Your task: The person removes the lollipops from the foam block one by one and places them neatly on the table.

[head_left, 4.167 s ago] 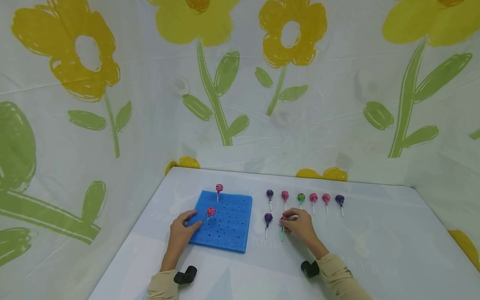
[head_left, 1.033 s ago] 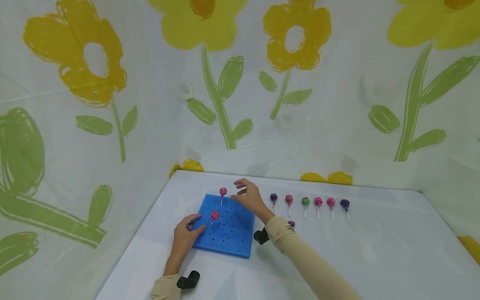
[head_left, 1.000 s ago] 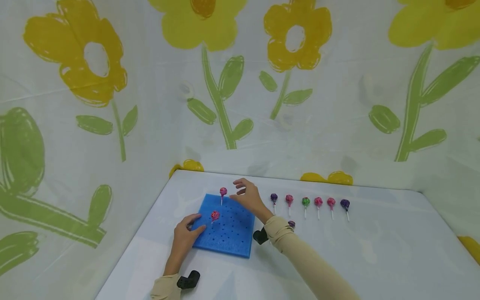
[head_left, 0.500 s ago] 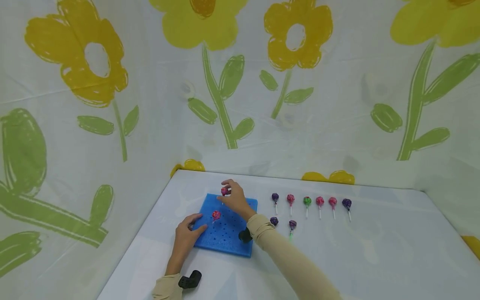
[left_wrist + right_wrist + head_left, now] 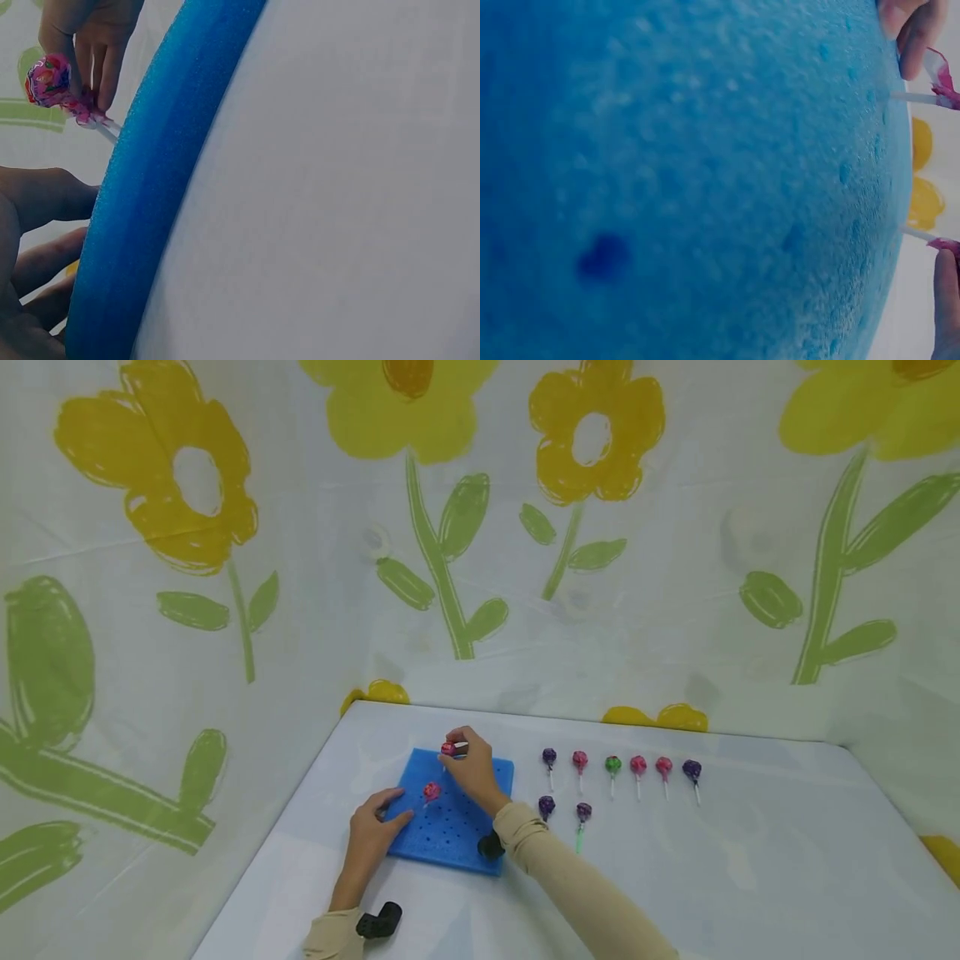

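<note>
A blue foam board (image 5: 457,847) with rows of small holes lies on the table's left half. My left hand (image 5: 370,835) rests against its left edge, thumb and fingers spread. My right hand (image 5: 472,768) is at the board's far side, where it pinches the pink-red head of a lollipop (image 5: 447,748) whose stick stands in the board. Nearer the left hand, a second red-pink lollipop (image 5: 431,791) stands tilted in the board. The left wrist view shows that lollipop (image 5: 49,79) in front of the right hand's fingers. At the right wrist view's edge, a finger (image 5: 946,292) touches a pink wrapper.
Right of the board, several lollipops lie in a far row, among them a green one (image 5: 612,765) and a dark purple one (image 5: 692,769). Two purple lollipops lie nearer, one with a green stick (image 5: 580,837). A flower-print curtain (image 5: 600,610) stands behind the table.
My right hand has left the green-stick lollipop, crossed left over the board and taken hold of the far standing lollipop. The left hand has stayed at the board's edge.
</note>
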{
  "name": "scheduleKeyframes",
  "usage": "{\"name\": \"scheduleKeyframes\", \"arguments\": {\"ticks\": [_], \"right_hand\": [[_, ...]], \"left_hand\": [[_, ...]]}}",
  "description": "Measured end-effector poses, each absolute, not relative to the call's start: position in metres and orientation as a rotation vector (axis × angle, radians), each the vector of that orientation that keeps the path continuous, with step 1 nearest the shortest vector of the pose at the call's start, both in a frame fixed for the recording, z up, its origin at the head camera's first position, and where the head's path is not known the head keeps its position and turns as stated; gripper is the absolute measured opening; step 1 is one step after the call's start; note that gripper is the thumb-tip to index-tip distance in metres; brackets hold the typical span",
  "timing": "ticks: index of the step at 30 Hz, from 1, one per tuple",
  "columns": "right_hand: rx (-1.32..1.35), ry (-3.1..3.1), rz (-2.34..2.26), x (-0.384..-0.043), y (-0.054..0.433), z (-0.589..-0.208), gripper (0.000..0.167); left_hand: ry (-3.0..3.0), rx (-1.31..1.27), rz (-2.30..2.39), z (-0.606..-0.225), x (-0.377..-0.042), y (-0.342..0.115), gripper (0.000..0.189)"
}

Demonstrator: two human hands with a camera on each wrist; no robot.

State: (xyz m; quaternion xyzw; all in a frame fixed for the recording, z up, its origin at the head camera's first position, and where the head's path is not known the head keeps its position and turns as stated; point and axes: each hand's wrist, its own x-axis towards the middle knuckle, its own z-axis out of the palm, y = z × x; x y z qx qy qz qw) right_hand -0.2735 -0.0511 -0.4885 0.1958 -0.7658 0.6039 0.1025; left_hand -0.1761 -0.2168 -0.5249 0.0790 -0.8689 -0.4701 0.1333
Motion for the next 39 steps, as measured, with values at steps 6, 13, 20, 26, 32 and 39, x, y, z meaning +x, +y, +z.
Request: {"name": "scheduleKeyframes", "arguments": {"ticks": [6, 13, 20, 26, 32, 39], "right_hand": [[0.496, -2.24, 1.852, -0.273, -0.056, -0.489, 0.024], [0.557, -2.159, 1.826, -0.271, -0.055, -0.47, 0.02], [0.69, -2.105, 1.886, -0.254, -0.04, -0.43, 0.024], [0.692, -2.161, 1.931, -0.238, -0.024, -0.402, 0.026], [0.686, -2.204, 1.981, -0.232, -0.01, -0.396, 0.025], [0.714, -2.216, 1.999, -0.227, 0.007, -0.395, 0.026]], "left_hand": [[-2.521, 0.209, -1.37, -0.524, -0.175, -0.217, 0.04], [-2.524, 0.218, -1.384, -0.522, -0.174, -0.218, 0.042], [-2.536, 0.218, -1.384, -0.519, -0.173, -0.219, 0.042], [-2.532, 0.226, -1.416, -0.519, -0.176, -0.22, 0.043], [-2.542, 0.243, -1.416, -0.52, -0.178, -0.22, 0.043], [-2.549, 0.25, -1.424, -0.521, -0.177, -0.219, 0.043]]}}
